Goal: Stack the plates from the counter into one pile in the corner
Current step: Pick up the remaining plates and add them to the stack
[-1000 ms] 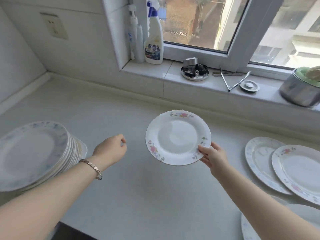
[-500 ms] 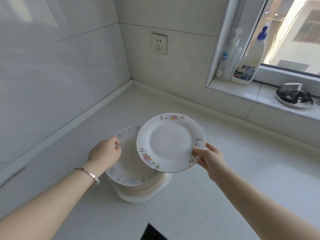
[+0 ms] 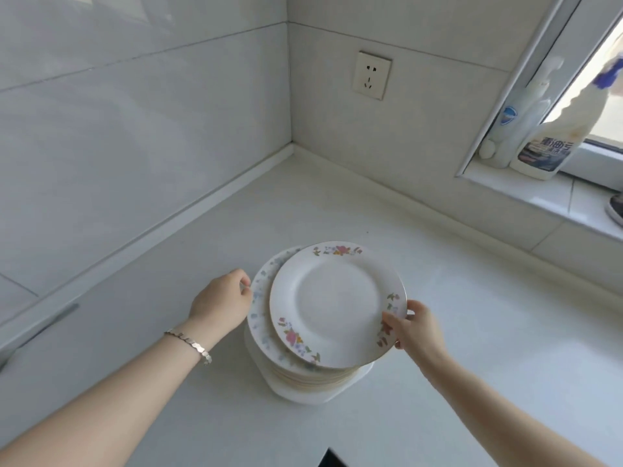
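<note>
My right hand (image 3: 416, 330) pinches the pink-flowered plate (image 3: 337, 305) at its right rim, thumb on top and the other fingers curled underneath. I hold that plate face up and slightly tilted over the pile (image 3: 261, 318), shifted a little to the right, so that the blue-patterned rim of the pile's top plate shows as a crescent along its left side. I cannot tell whether the held plate already rests on the pile or hangs just above it. My left hand (image 3: 220, 303), with a bracelet (image 3: 188, 342) on the wrist, is at the left edge of the pile. Its fingers are curled and their tips meet the rim of the top plate, though I cannot tell whether they grip it or only touch it. The pile stands on the white bench (image 3: 488, 332), out from the corner where the two tiled walls meet. A wall socket (image 3: 372, 75) sits above the bench, and two bottles stand on the windowsill (image 3: 539, 193) to the right: a pump bottle (image 3: 515, 129) and a spray bottle (image 3: 553, 143).
</note>
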Demonstrator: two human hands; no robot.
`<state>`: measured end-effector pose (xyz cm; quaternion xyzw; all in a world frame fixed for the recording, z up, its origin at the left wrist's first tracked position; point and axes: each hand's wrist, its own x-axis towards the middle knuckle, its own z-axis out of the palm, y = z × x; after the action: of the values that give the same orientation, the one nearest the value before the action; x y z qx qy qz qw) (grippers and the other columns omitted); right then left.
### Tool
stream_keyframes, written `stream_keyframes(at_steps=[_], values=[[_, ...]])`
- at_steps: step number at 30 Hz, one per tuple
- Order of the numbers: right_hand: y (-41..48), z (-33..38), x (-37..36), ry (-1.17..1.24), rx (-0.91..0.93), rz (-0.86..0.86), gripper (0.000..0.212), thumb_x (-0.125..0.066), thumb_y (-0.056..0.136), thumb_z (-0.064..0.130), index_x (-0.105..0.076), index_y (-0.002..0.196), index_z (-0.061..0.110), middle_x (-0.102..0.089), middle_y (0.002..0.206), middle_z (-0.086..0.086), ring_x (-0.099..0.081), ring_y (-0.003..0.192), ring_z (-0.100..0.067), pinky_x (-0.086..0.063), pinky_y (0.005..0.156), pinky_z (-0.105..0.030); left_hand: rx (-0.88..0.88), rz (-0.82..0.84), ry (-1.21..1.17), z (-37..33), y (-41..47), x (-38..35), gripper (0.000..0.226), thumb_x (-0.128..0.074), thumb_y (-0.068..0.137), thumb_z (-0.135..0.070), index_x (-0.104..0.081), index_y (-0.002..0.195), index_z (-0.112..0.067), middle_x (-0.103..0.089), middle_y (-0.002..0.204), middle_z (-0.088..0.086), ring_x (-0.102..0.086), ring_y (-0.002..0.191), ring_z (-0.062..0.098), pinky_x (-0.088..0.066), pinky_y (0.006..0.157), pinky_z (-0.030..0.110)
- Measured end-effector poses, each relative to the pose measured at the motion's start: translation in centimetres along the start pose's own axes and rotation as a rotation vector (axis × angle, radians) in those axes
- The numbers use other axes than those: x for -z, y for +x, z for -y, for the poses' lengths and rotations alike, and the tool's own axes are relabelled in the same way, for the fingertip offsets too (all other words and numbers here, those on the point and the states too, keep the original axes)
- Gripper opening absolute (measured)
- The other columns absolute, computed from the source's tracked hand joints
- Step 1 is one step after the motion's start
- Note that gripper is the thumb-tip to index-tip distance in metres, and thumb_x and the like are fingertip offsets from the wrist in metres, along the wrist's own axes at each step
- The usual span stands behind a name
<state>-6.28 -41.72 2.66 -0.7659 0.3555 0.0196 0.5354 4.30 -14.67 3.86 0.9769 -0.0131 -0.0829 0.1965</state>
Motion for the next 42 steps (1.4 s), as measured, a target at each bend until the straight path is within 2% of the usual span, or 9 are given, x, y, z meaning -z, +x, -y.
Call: stream_keyframes(at_steps=[5,10,12,16,21,30,34,39,42], values=[[0.0,0.2,-1.0,-0.496,0.099,-0.062,0.042,-0.05,0.087,0.044,-0.048,0.108,0.007,-0.065,0.098,-0.012,-0.061,0.091,-0.032,-0.047,0.069,-0.035,0.003,0.001,-0.01,-0.2,0.4,-0.3,0.016,-0.044,0.091,-0.024,-0.056,0.1,-0.022,-0.067,0.103,0.001,-0.054,0.079,0.022,-0.039,0.066,0.027],[0.1,-0.3,-2.1,-0.759,0.137,-0.004,0.049,-0.041,0.086,0.057,-0.048,0.107,0.013,-0.066,0.098,-0.008,-0.062,0.093,-0.03,-0.042,0.067,-0.033,0.01,-0.007,-0.008,-0.2,0.8,-0.1,0.019,-0.044,0.091,-0.022,-0.057,0.105,-0.019,-0.068,0.104,0.004,-0.057,0.083,0.024,-0.039,0.068,0.027],[0.3,-0.6,-1.9,-0.738,0.153,-0.028,0.055,-0.037,0.087,0.06,-0.049,0.115,0.014,-0.065,0.104,-0.007,-0.06,0.1,-0.028,-0.044,0.074,-0.033,0.022,-0.008,-0.012,-0.3,0.9,0.2,0.021,-0.044,0.091,-0.021,-0.057,0.107,-0.019,-0.068,0.105,0.003,-0.057,0.084,0.025,-0.039,0.068,0.027],[1.3,-0.8,-2.6,-0.477,0.136,0.073,0.067,-0.046,0.089,0.05,-0.03,0.141,0.011,-0.043,0.138,-0.013,-0.04,0.129,-0.03,-0.035,0.103,-0.039,0.024,-0.014,-0.01,-0.5,0.7,0.4,0.022,-0.043,0.091,-0.02,-0.056,0.108,-0.019,-0.067,0.105,0.003,-0.052,0.079,0.023,-0.037,0.066,0.027],[1.7,-0.9,-4.2,-0.253,0.155,0.045,0.042,-0.048,0.091,0.04,-0.042,0.117,0.009,-0.054,0.117,-0.011,-0.056,0.1,-0.027,-0.044,0.077,-0.033,0.004,-0.016,-0.002,-0.6,0.3,0.2,0.021,-0.043,0.09,-0.02,-0.056,0.106,-0.02,-0.068,0.099,0.001,-0.053,0.076,0.023,-0.036,0.064,0.027],[2.3,-1.2,-4.1,-0.247,0.182,0.083,0.043,-0.044,0.094,0.038,-0.039,0.124,0.007,-0.054,0.12,-0.011,-0.055,0.102,-0.026,-0.041,0.076,-0.03,-0.054,0.004,-0.005,-2.1,0.1,-0.4,0.025,-0.042,0.091,-0.017,-0.056,0.112,-0.017,-0.067,0.104,0.001,-0.05,0.078,0.021,-0.035,0.065,0.026],[2.2,-0.8,-3.4,-0.256,0.163,0.135,0.039,-0.041,0.094,0.039,-0.043,0.12,0.01,-0.057,0.114,-0.007,-0.053,0.092,-0.021,-0.039,0.075,-0.029,-0.096,-0.016,-0.025,-3.8,0.2,-0.6,0.027,-0.042,0.09,-0.015,-0.056,0.113,-0.017,-0.067,0.105,0.004,-0.054,0.078,0.023,-0.038,0.067,0.027],[1.9,-1.5,1.6,-0.28,0.059,0.279,0.047,-0.034,0.097,0.041,-0.062,0.107,0.005,-0.067,0.109,-0.009,-0.062,0.103,-0.024,-0.046,0.083,-0.031,-0.258,0.026,-0.056,-9.0,0.8,-2.6,0.025,-0.045,0.09,-0.015,-0.059,0.111,-0.015,-0.067,0.108,0.004,-0.06,0.099,0.028,-0.042,0.074,0.029],[1.1,-3.6,6.3,-0.383,-0.013,0.254,0.032,-0.044,0.092,0.028,-0.065,0.102,0.005,-0.069,0.097,-0.007,-0.064,0.093,-0.024,-0.046,0.07,-0.026,-0.401,0.139,-0.02,-14.2,0.3,-5.3,0.024,-0.044,0.091,-0.018,-0.059,0.109,-0.016,-0.068,0.105,0.001,-0.061,0.098,0.027,-0.041,0.072,0.027]])
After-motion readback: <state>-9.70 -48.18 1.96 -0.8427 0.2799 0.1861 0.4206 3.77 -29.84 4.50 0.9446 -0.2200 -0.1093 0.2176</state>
